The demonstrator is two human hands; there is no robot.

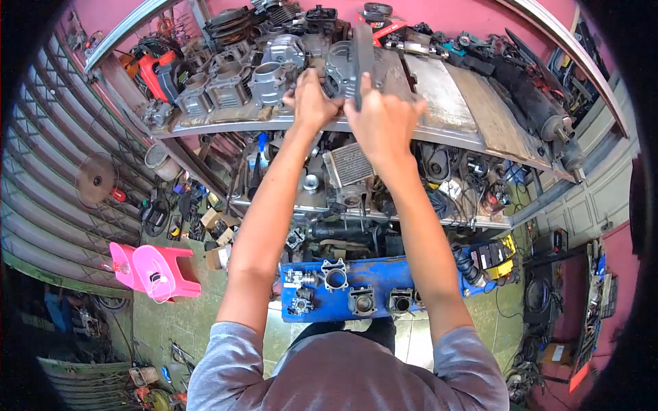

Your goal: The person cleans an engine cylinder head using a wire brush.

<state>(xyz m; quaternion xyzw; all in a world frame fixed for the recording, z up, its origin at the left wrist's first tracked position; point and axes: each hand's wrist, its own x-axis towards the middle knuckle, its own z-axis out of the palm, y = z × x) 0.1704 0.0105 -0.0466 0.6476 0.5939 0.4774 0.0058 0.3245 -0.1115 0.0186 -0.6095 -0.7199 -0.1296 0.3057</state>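
Note:
My left hand (312, 103) is at the front of the upper shelf, its fingers curled at the lower left side of a grey metal engine casing (338, 67). To its right, my right hand (384, 122) grips a flat dark grey slab (363, 58) that stands upright against the casing. The right index finger lies along the slab, with the thumb on its left side. Its lower end is partly covered by my fingers. Just left of my left hand sits a finned engine cylinder (269, 83), with another engine cylinder (230, 85) beside it.
Wooden boards (442, 92) cover the shelf's right part, beside a black exhaust muffler (531, 103). Below, a radiator (352, 164) stands on the lower shelf. A blue bench (329, 312) before me bears several engine parts. Pink stools (159, 270) stand at left.

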